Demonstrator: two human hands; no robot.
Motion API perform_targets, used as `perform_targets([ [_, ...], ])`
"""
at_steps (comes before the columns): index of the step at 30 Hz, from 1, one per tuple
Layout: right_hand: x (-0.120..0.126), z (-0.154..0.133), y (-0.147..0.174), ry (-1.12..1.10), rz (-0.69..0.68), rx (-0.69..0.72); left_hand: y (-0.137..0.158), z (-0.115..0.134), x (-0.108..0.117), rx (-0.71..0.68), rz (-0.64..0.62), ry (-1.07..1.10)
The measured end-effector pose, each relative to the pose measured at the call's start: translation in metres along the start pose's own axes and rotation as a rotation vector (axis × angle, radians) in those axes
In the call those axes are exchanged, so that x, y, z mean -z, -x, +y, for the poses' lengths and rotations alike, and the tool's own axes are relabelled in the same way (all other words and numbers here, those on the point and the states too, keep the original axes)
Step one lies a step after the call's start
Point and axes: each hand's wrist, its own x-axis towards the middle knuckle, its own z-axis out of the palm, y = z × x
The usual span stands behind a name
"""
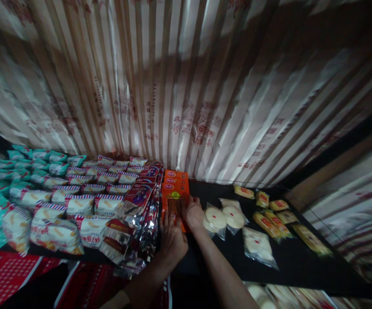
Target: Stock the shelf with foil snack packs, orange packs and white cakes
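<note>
A stack of flat orange snack packets [176, 180] lies on the dark shelf, overlapping toward the back, with a yellow spot and a brown window on the top one. My left hand [174, 240] holds the front edge of the nearest packet, its fingertips on the packet's face. Along the packet's right side, my right hand [193, 214] grips the edge; some of its fingers are hidden. Touching the stack on the left are dark red and silver packets [140, 193], laid in overlapping rows.
Puffed white snack bags [79, 205] and teal bags [21, 174] fill the left side. On the right lie clear-wrapped round white flatbreads [216, 219] and yellow-wrapped pastries [268, 225]. A pleated, printed curtain-like sheet [202, 107] rises behind the shelf [226, 262].
</note>
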Motion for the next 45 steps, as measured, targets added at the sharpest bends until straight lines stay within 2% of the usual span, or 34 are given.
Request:
perform_targets([
  [12,0.004,-0.001,0.007,0.023,-0.037,-0.005,-0.012,-0.001,-0.002,-0.002,-0.005,0.007],
  [21,-0.011,0.008,0.007,0.062,0.103,0.061,-0.014,-0.002,-0.003,0.004,-0.013,0.015],
  [27,-0.021,0.014,-0.001,0.061,0.166,0.206,-0.012,0.002,-0.001,0.004,0.004,0.026],
  [32,-0.027,0.016,-0.013,0.048,0.105,0.332,-0.011,0.002,-0.002,0.008,-0.017,0.032],
  [37,-0.032,0.017,-0.021,-0.004,0.026,0.294,-0.012,-0.001,-0.008,-0.018,-0.007,0.03],
  [45,-0.039,0.018,-0.026,-0.096,0.054,0.257,-0.012,0.002,-0.005,0.011,-0.044,-0.02],
])
